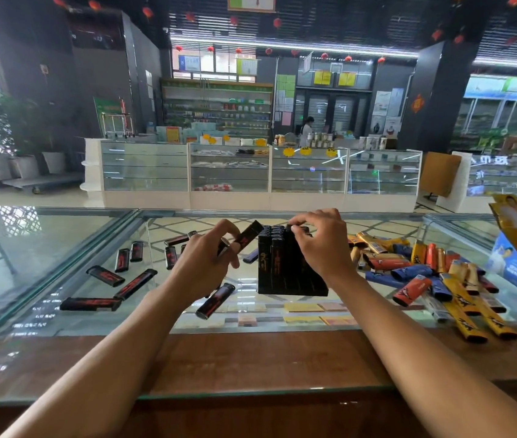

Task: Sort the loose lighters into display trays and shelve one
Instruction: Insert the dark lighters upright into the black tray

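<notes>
This is a shop with glass sales counters. The near desk [45,248] is a glass-topped showcase with a wooden near edge, and flat packets [303,307] lie on display under the glass. Loose lighters [386,263] in black, yellow, orange and blue are strewn over it, around a black tray [282,273] filled with upright ones. Across the tiled aisle stands a row of white glass display cases [228,172] with yellow star-shaped tags [288,151] on top. Behind them, far shelves [219,112] carry rows of boxed and bottled goods, and a person [307,128] in a white coat stands there. Red lanterns [277,23] hang from the ceiling, and posters [390,105] cover the far right wall.
</notes>
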`<state>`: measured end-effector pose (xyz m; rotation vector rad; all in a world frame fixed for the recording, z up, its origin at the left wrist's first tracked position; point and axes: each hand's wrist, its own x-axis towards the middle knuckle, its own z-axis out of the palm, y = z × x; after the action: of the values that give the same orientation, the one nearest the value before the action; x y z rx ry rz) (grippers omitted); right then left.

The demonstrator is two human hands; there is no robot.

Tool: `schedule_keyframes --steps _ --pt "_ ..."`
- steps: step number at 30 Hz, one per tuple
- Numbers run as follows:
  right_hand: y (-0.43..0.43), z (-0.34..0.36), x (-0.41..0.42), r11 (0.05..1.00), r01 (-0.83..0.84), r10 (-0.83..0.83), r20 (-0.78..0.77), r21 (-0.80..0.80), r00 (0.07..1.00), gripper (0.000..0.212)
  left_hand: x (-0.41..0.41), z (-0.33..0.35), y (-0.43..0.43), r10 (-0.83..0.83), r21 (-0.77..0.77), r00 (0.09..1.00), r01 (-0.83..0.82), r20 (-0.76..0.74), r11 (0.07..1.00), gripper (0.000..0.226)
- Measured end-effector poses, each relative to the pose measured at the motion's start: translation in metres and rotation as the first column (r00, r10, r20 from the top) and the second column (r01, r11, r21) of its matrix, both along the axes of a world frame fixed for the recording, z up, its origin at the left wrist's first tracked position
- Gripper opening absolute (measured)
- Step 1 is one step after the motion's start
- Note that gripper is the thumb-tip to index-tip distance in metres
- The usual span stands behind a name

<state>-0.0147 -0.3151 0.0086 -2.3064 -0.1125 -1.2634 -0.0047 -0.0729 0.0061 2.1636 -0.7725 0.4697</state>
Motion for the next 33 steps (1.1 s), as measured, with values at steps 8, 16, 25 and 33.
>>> schedule_keyframes --steps 8,16,25,33 --pt "0.006 -0.001 -0.002 0.974 0.077 -0.086 -0.035 -0.211 0.996 0.019 0.000 0.000 0.000 -0.002 0.008 1.000 0.002 0.007 1.000 0.014" --pt "0.007 -0.001 -0.003 0.974 0.055 -0.063 -0.030 -0.219 0.998 0.029 0.000 0.001 0.000 0.003 0.018 1.000 -0.003 0.017 1.000 0.013" --pt "0.009 -0.004 -0.007 0.981 0.050 -0.060 -0.051 -0.185 0.997 0.017 -0.003 0.004 -0.002 -0.009 -0.045 0.999 0.011 0.036 0.999 0.011" --pt "0.024 0.010 -0.036 0.906 -0.401 0.420 -0.165 0.135 0.893 0.023 -0.011 0.005 -0.008 -0.080 -0.021 0.993 0.082 0.092 0.996 0.014"
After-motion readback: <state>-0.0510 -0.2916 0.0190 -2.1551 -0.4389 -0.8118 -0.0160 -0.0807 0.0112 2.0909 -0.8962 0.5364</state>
